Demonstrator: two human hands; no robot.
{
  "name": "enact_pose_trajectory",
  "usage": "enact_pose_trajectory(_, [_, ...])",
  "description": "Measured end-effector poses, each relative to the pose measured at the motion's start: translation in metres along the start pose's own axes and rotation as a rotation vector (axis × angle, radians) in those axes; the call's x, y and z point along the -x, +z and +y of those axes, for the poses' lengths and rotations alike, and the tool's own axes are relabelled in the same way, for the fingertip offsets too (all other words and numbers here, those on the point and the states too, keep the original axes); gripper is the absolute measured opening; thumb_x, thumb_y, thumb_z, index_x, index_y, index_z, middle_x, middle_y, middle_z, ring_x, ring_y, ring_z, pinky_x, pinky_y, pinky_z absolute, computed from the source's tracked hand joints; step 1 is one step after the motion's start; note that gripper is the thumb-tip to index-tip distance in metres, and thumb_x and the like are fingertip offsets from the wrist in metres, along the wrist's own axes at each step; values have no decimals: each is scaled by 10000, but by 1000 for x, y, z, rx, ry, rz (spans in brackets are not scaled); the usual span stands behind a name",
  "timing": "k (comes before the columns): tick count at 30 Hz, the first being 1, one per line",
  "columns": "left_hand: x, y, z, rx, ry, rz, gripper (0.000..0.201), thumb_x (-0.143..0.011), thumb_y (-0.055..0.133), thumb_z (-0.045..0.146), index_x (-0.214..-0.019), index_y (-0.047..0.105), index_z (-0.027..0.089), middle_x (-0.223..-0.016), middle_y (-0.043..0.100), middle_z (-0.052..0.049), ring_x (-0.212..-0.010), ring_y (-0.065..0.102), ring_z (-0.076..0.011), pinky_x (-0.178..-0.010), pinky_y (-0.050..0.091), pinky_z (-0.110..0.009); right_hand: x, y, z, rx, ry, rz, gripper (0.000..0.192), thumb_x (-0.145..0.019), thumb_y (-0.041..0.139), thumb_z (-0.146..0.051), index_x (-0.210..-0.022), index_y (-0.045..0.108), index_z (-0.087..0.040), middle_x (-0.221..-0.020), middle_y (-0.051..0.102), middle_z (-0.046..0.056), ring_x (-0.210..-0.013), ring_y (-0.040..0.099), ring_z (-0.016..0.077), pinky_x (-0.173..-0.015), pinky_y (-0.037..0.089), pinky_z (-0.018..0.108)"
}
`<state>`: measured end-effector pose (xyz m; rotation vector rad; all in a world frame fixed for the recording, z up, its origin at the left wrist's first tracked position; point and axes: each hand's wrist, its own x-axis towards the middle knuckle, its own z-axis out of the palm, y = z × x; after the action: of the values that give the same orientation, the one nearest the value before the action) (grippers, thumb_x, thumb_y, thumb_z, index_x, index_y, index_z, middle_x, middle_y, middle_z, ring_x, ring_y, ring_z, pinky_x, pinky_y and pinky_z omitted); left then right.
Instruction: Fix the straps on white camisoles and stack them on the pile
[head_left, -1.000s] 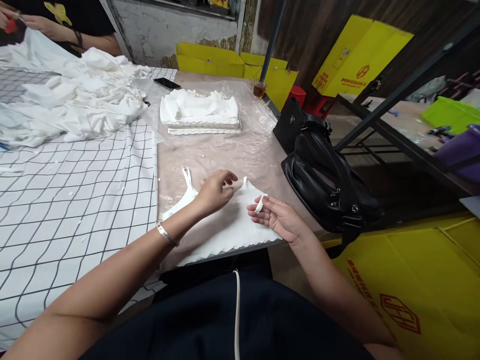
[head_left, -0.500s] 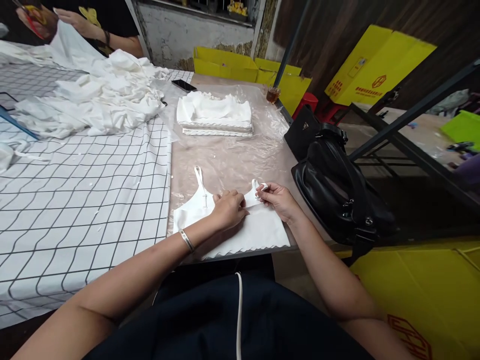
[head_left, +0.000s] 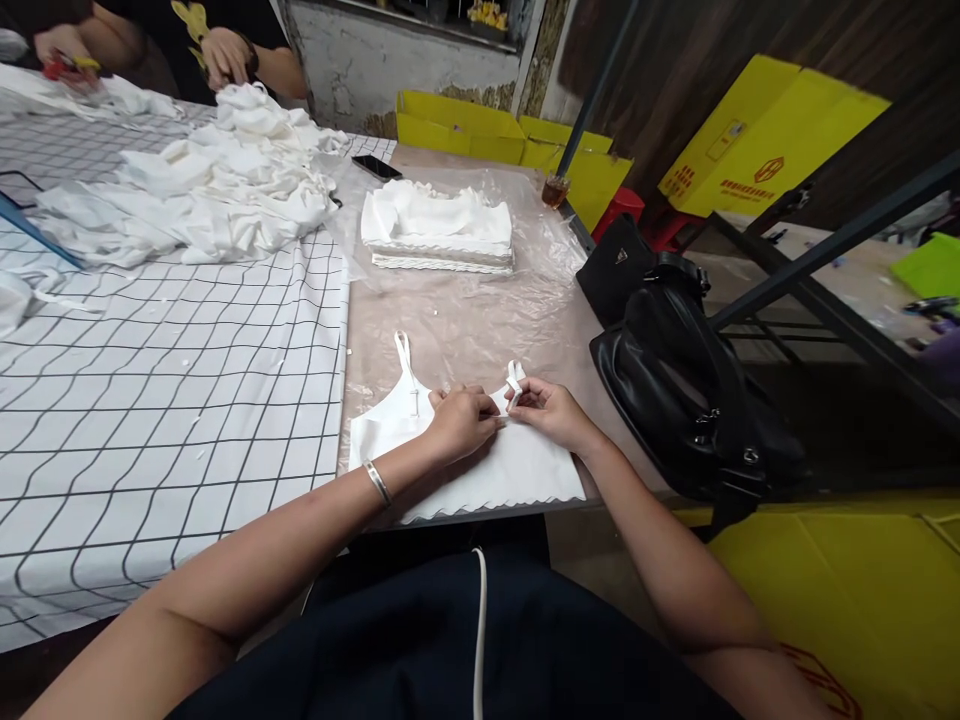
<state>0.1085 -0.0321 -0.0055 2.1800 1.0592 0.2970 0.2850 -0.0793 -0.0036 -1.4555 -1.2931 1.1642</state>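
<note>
On the plastic-covered table (head_left: 465, 320), both hands now pinch the white top's (head_left: 480, 465) right strap (head_left: 515, 378), left hand (head_left: 461, 420) having closed beside right hand (head_left: 547, 412)

The middle of the flat white camisole top (head_left: 465, 462) is covered by the left hand (head_left: 459, 421) and right hand (head_left: 546, 410). The fingertips of both hands are hidden in the fabric at the right strap. A co-worker at the top left is cut off by the frame edge, only hands and forearms being seen.
</note>
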Motion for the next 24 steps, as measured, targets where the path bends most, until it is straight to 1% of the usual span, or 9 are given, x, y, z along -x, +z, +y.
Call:
enact_pose_trajectory(5, [1, 2, 0, 14, 5, 19, 142, -851, 620, 281, -784, 705, 189, -923, 688, -38, -989, 526, -243, -875, 246, -433, 4, 0, -1, 58, 8, 13, 183, -648, 719, -214, -817, 651, -186, -743, 647, -18, -725, 599, 137, -750, 474, 292])
enact_pose_trajectory(9, [1, 4, 0, 13, 13, 32, 137, -845, 605, 247, -769, 698, 181, -910, 682, -39, -975, 525, -236, -869, 244, -425, 3, 3, 0, 52, 11, 25, 187, -642, 722, -235, -805, 645, -185, -736, 647, -15, -719, 601, 140, -737, 485, 296])
enact_pose_trajectory(16, [1, 5, 0, 32, 2, 24, 184, -835, 641, 316, -733, 678, 166, -888, 683, -41, -987, 528, -247, -877, 233, -432, 1, 10, 3, 2, 8, 76, 207, -613, 749, -274, -767, 643, -186, -723, 649, -12, -706, 604, 146, -724, 493, 302])
enact_pose_trajectory(20, [1, 3, 2, 54, -14, 19, 188, -834, 635, 297, -707, 662, 161, -877, 677, -36, -970, 532, -237, -879, 232, -428, 2, 17, 4, 30, -56, 142, 210, -615, 776, -308, -725, 640, -193, -735, 658, -1, -734, 613, 163, -751, 496, 315])
enact_pose_trajectory(24, [1, 2, 1, 94, -26, 22, 178, -831, 620, 266, -692, 657, 160, -853, 671, -35, -951, 538, -228, -879, 234, -423, 4, 23, 8, 35, -121, 220, 256, -619, 806, -373, -699, 636, -199, -711, 653, 2, -708, 602, 166, -719, 489, 310])
